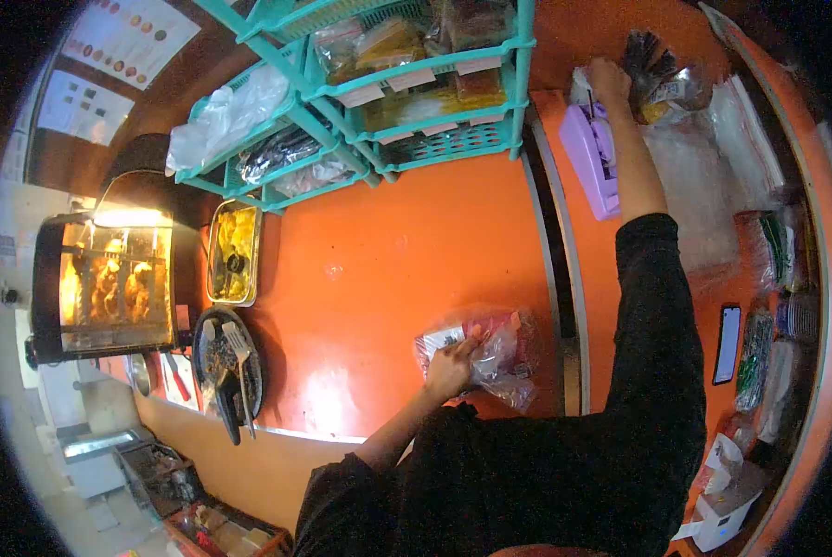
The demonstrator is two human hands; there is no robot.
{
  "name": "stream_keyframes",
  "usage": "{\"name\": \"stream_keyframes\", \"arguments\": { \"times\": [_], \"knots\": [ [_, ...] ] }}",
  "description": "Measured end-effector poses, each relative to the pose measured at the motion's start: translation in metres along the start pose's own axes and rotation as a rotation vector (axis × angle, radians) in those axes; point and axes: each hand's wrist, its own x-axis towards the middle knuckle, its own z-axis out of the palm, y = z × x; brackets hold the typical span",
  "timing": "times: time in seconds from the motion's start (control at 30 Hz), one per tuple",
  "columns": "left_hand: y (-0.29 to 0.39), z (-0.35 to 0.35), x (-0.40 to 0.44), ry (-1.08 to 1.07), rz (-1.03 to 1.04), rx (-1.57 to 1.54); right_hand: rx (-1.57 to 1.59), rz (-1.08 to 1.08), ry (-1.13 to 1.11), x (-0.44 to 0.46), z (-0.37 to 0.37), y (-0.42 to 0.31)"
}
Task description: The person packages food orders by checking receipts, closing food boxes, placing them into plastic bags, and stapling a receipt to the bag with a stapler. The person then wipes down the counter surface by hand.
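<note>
My left hand (451, 369) grips a clear plastic bag (501, 357) near the front edge of the orange table. Red and white show through the bag or on its print; what is inside I cannot make out. My right arm reaches far forward. At its end my right hand (609, 82) is closed at the far end of a purple tape dispenser (590, 158), and its fingertips are too small to show what they pinch. Beside that hand lie a whitish plastic piece (580, 85) and a bundle of dark plastic (648, 58).
Teal shelves (416, 84) with bagged goods stand at the back. At left are a lit rotisserie oven (114, 283), a glass tray of yellow food (234, 251) and a black pan (219, 348) with tongs. Clear bags (694, 176) and a phone (727, 343) lie at right.
</note>
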Motion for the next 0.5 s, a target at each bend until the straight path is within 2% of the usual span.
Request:
{"name": "stream_keyframes", "arguments": {
  "times": [0.07, 0.17, 0.2, 0.27, 0.33, 0.37, 0.4, 0.43, 0.47, 0.5],
  "knots": [
    [-0.011, 0.012, -0.004, -0.005, 0.138, 0.132, -0.015, -0.068, 0.072, 0.003, 0.007, 0.007],
    [-0.003, 0.002, -0.002, 0.014, 0.156, 0.093, -0.018, -0.045, 0.061, 0.013, 0.018, 0.014],
    [-0.005, 0.005, -0.005, 0.018, 0.155, 0.09, 0.024, -0.027, 0.074, 0.011, 0.014, 0.015],
    [-0.011, 0.015, -0.009, 0.014, 0.001, -0.115, 0.065, -0.011, 0.095, 0.011, 0.003, 0.016],
    [0.003, -0.005, -0.003, 0.042, 0.059, -0.179, 0.385, 0.023, 0.135, 0.012, -0.003, 0.023],
    [0.009, -0.013, -0.003, 0.062, 0.114, -0.242, 0.386, 0.023, 0.141, 0.015, -0.008, 0.03],
    [-0.005, 0.003, -0.008, 0.062, 0.119, -0.238, 0.545, -0.037, 0.33, 0.019, -0.013, 0.039],
    [-0.032, 0.033, -0.015, -0.007, -0.094, -0.724, 0.7, -0.099, 0.518, 0.019, -0.022, 0.046],
    [-0.034, 0.036, -0.021, -0.06, -0.199, -0.969, 0.53, 0.062, 0.576, -0.014, -0.082, 0.016],
    [-0.036, 0.039, -0.027, -0.09, -0.321, -1.208, 0.524, 0.065, 0.573, -0.051, -0.109, -0.007]
  ]
}}
